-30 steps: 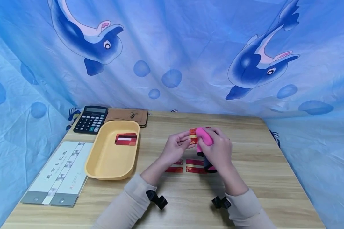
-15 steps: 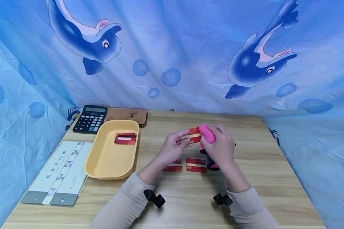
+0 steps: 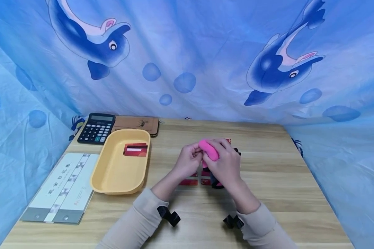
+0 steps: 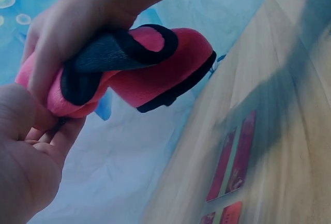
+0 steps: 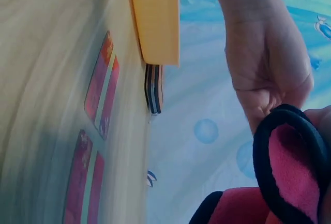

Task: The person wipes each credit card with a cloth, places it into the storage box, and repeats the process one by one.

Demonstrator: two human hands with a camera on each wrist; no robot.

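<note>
My right hand (image 3: 225, 160) grips a bunched pink cloth (image 3: 209, 150) with dark edging and a grey patch. In the left wrist view the cloth (image 4: 160, 79) hangs in folds from that hand. My left hand (image 3: 188, 159) meets it from the left, finger and thumb pinched together at the cloth's edge. The card that this hand pinched in the earlier frames is covered by the cloth now. Below the hands, two red cards with a pale stripe lie on the table, a left card (image 3: 189, 182) and a right card (image 3: 205, 181) partly hidden by the cloth.
A yellow tray (image 3: 95, 185) stands left of my hands with red cards (image 3: 135, 150) inside. Behind it are a calculator (image 3: 96, 128) and a brown wallet-like case (image 3: 134, 125). A white-and-grey ledger (image 3: 60, 188) lies at the far left. Another red card edge (image 3: 229, 141) shows behind my right hand.
My right hand and the cloth first shifted slightly right, then moved left across the card, up to my left fingers, covering it. The left hand has stayed nearly in place.
</note>
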